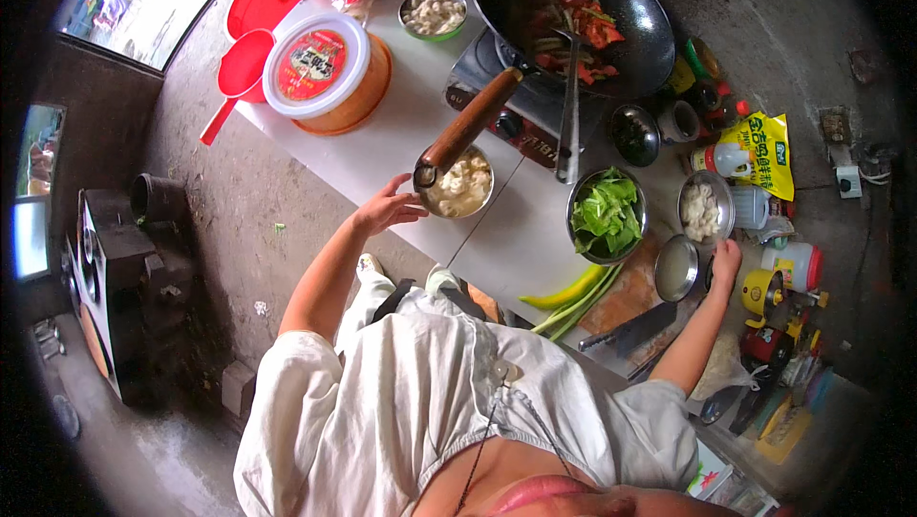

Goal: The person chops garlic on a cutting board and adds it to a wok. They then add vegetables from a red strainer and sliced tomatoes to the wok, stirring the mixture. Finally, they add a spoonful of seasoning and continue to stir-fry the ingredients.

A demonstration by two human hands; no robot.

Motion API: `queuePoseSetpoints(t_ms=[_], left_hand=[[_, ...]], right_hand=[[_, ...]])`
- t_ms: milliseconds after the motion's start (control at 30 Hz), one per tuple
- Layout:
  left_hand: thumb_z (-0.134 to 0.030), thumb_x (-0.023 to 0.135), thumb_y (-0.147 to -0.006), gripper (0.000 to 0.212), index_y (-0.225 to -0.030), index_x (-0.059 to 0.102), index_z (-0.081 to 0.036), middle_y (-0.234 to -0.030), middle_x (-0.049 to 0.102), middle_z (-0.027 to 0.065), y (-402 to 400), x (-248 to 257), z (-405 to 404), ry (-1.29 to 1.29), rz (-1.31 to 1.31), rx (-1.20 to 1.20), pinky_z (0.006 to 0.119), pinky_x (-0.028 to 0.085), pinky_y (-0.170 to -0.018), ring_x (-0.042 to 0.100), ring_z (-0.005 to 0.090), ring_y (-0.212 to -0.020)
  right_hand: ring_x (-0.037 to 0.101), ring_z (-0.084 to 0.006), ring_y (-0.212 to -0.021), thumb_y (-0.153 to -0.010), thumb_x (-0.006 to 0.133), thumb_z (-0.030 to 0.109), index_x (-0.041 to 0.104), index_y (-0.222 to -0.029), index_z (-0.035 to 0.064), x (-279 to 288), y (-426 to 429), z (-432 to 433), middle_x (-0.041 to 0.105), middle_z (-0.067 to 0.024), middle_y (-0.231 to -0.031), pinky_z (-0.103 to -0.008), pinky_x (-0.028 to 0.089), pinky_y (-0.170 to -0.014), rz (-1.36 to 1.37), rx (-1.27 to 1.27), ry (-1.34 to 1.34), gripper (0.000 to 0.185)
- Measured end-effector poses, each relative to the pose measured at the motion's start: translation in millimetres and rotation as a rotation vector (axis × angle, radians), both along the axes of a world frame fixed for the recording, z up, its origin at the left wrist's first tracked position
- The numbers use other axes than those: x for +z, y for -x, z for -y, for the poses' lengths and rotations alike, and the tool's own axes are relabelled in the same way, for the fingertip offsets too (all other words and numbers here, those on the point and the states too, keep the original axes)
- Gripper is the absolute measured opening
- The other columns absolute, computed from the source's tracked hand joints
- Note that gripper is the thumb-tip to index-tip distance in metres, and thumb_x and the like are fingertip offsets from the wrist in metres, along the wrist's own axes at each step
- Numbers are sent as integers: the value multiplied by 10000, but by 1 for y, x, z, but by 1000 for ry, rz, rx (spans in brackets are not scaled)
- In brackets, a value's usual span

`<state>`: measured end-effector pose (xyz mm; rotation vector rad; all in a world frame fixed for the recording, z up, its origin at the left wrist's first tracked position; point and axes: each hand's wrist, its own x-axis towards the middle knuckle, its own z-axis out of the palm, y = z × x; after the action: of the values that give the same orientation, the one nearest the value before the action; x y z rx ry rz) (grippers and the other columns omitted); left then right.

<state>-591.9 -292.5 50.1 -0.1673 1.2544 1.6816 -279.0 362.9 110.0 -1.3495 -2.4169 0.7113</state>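
My left hand has its fingers spread, with the fingertips against the side of a metal bowl of pale, wet pieces. The wok's wooden handle passes over that bowl and hides part of it. My right hand is at the near rim of another metal bowl, fingers bent onto it; pale chunks lie inside. Beside that hand is a small metal bowl of cloudy liquid. Left of it stands a bowl of green leaves.
A black wok with red and green pieces and a metal spatula rests on a portable stove. A cleaver lies near my body by green stalks. A lidded tub stands left. Seasoning bottles crowd the right.
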Motion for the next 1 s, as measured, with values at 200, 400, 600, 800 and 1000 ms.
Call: queuePoseSetpoints(t_ms=[200,400,600,800,1000], left_hand=[[-424,519,-844,521,-1175,418,-34,-977,555,108,-29,26,8,111,-91,-392,321,485,-721,577,185,-835],[-318,544,-853,588,-1289,283,-23,-1044,527,114,-58,91,8,-95,-188,-382,295,486,-708,550,170,-872],[-261,582,-830,644,-1318,236,-21,-1226,447,105,-53,75,69,-156,-82,-88,353,404,-903,454,193,-1103],[-367,611,-780,701,-1284,301,8,-1265,422,127,-67,46,105,-454,47,113,390,336,-968,427,239,-1152],[-348,588,-769,689,-1275,309,26,-1270,414,147,-77,50,122,-412,10,205,391,338,-971,426,256,-1157]], right_hand=[[493,-82,-663,-764,550,83,575,-826,-10,79,34,222,564,-5,-733,-233,402,-608,-67,202,325,115],[504,-103,-565,-780,543,102,562,-761,-20,25,113,389,564,-70,-620,-276,417,-523,-62,547,493,125],[535,-162,-531,-756,549,116,530,-726,-29,27,179,473,548,-137,-589,-301,411,-512,-55,684,497,150],[601,-214,-594,-741,567,136,533,-744,-27,16,198,514,569,-181,-656,-313,429,-529,-180,712,558,167],[548,-104,-599,-825,560,226,576,-781,34,-7,191,511,568,3,-648,-240,422,-549,-351,398,1005,198]])
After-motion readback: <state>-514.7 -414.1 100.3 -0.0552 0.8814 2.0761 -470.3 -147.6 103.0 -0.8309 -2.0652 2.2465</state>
